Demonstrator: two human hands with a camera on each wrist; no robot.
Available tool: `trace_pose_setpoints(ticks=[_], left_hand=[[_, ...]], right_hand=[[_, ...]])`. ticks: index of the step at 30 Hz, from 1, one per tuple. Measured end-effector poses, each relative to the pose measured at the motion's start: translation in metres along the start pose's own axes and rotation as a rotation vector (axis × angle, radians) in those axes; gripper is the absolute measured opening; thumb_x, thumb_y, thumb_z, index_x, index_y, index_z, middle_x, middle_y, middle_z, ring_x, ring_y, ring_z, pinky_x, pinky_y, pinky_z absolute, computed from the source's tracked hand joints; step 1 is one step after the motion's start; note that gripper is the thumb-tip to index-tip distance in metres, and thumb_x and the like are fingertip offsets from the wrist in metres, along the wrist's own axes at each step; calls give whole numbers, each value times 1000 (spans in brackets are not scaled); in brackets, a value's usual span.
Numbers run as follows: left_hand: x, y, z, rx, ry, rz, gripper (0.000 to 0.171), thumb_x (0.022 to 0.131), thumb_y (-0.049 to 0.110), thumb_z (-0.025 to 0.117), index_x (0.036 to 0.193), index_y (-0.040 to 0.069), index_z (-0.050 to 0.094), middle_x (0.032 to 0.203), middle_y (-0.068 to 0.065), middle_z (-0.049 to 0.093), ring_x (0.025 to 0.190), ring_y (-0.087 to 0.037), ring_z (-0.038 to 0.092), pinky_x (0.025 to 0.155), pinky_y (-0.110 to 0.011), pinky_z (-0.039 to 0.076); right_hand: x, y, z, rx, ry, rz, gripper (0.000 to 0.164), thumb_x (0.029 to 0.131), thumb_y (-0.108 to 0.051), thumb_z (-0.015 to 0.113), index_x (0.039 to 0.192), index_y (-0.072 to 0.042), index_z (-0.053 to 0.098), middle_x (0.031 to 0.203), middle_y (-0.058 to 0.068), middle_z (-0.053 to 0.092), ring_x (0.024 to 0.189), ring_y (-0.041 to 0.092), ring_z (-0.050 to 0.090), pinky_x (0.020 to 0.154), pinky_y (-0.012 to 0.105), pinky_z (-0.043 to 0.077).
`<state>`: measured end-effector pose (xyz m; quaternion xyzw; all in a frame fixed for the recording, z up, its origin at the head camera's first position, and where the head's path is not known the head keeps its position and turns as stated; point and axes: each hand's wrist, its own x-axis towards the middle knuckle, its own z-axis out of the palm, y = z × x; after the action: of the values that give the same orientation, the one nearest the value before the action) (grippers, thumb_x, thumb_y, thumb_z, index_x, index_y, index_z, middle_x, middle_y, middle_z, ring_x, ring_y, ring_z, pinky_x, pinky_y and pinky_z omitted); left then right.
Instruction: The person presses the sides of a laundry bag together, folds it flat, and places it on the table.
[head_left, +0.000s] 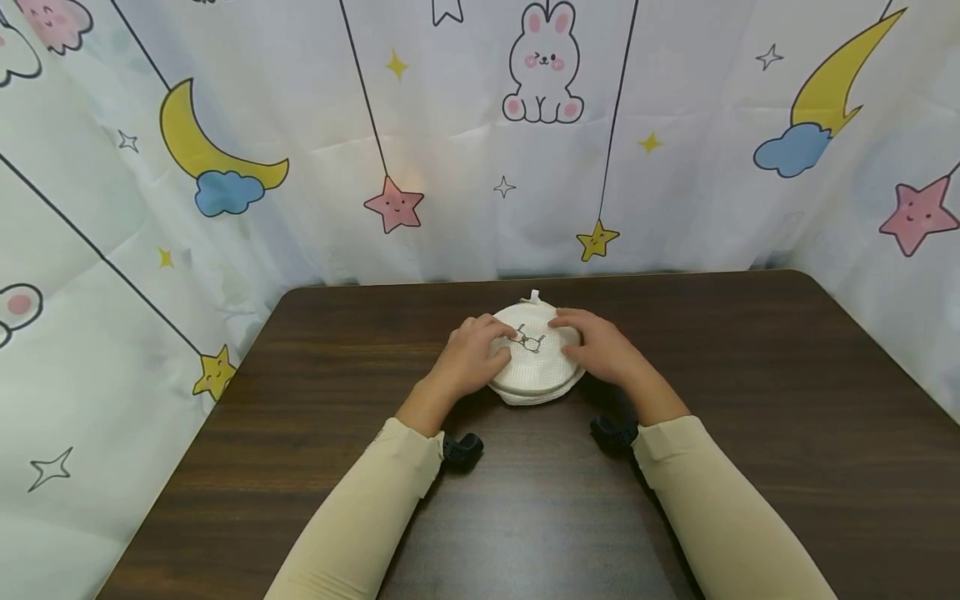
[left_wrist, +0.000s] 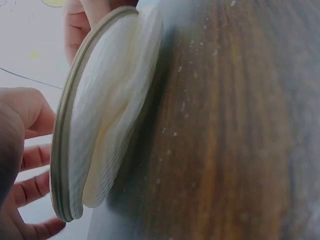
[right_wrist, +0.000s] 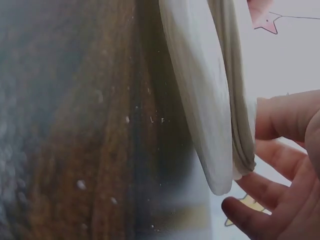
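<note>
A round embroidery hoop with white cloth stretched in it lies on the table toward the back. Dark outline stitching marks the cloth's middle. My left hand rests on the hoop's left side, fingertips on the cloth near the stitching. From the other side my right hand touches the right edge, thumb and fingers spread apart. Loose cloth is bunched under the hoop in the left wrist view. The right wrist view shows the hoop's rim edge-on, the right thumb against its upper face.
The dark wooden table stretches out around the hoop. A white curtain printed with moons, stars and a rabbit hangs behind and beside it. A small white tab sticks up at the hoop's far edge.
</note>
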<state>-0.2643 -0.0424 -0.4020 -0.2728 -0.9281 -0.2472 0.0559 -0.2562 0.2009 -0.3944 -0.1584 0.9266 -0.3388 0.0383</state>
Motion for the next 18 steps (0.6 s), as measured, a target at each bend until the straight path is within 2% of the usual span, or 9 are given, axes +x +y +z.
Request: trace_pose_setpoints(ticks=[5,9,14,18], left_hand=[[-1,0,1,-2,81,69,17,90,23,65,102,21,75,111,1,66,106,-24,54,88,-46,44],[-1,0,2,-21,106,131,11,86,23,72,95,20,77,117,-1,64,116,-26,52,97,-49,43],[-1,2,2,-38,85,175,14,86,23,73,99,17,75,125,-4,64,121,-28,53,102,-49,43],[-1,5,1,1,36,151,23,89,28,71,110,18,73,135,-4,61,123,-29,53,100,-51,44]], right_hand=[[1,-1,0,-23,60,-11,40,94,-2,54,133,-5,60,152,15,44,142,38,35,112,57,32],[1,-3,0,-49,112,-47,40,93,-2,53,131,-4,61,147,17,48,139,42,36,111,59,31],[0,-10,-1,-44,160,-63,37,93,-9,56,129,-10,64,141,12,54,132,39,40,106,59,36],[-1,-14,-1,-35,98,-50,38,92,-17,61,129,-14,65,143,12,51,129,37,39,102,59,38]])
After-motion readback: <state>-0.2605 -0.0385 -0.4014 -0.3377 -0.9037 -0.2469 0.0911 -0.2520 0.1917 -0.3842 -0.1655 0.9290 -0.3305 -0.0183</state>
